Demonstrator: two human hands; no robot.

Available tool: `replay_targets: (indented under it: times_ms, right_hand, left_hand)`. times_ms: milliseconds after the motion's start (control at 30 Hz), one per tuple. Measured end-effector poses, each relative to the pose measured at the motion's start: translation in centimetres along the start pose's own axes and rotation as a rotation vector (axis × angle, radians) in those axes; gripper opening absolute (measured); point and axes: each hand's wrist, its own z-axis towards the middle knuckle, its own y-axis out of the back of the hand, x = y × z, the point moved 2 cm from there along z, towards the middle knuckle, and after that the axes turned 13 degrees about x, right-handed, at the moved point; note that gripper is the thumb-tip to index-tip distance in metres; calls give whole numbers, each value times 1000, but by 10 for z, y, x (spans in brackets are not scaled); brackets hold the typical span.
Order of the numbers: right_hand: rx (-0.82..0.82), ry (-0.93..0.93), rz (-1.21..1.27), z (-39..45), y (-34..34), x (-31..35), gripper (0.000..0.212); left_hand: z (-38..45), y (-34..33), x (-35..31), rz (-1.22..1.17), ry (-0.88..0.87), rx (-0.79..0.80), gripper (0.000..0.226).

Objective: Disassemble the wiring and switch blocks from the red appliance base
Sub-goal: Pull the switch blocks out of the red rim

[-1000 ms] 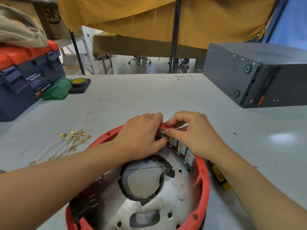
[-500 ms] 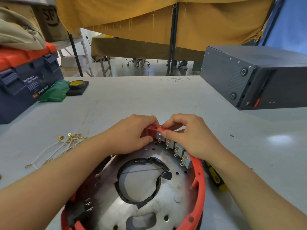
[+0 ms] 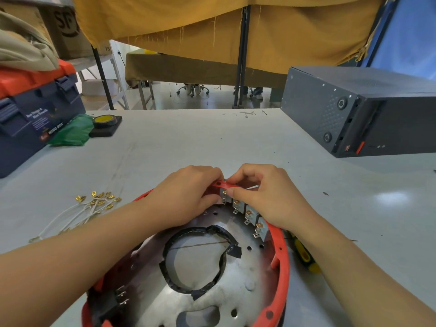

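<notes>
Wiring looks finished: white leads with brass terminals [image 3: 94,204] lie toward the desk's left edge. On the round red plastic appliance base [image 3: 280,251] at its near edge, four grey switch blocks [image 3: 247,212] remain; left hand [image 3: 186,197] grips the rim, right hand [image 3: 266,197] pinches the farthest block.

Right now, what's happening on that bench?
A person is stripping a red appliance base on the table. Both hands work at its far rim: the left hand grips the rim, and the right hand pinches the end switch block of a row of four still seated in the base. A bundle of white wires with brass terminals already lies loose on the table, left of the base.
</notes>
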Motion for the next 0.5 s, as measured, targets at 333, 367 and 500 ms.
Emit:
replay_targets:
  times_ms: [333,367,500]
  right_hand:
    - [-3,17,-16,0,0,0,6]
    - [-11,17,-28,-1,0,0,7]
    - [-28,2,-77,-1,1,1,9]
  left_hand:
    - [1,-2,0,19,3,-22,14]
    - [1,-2,-1,16,10,-31,10]
    - [5,0,-4,23,19,-43,5]
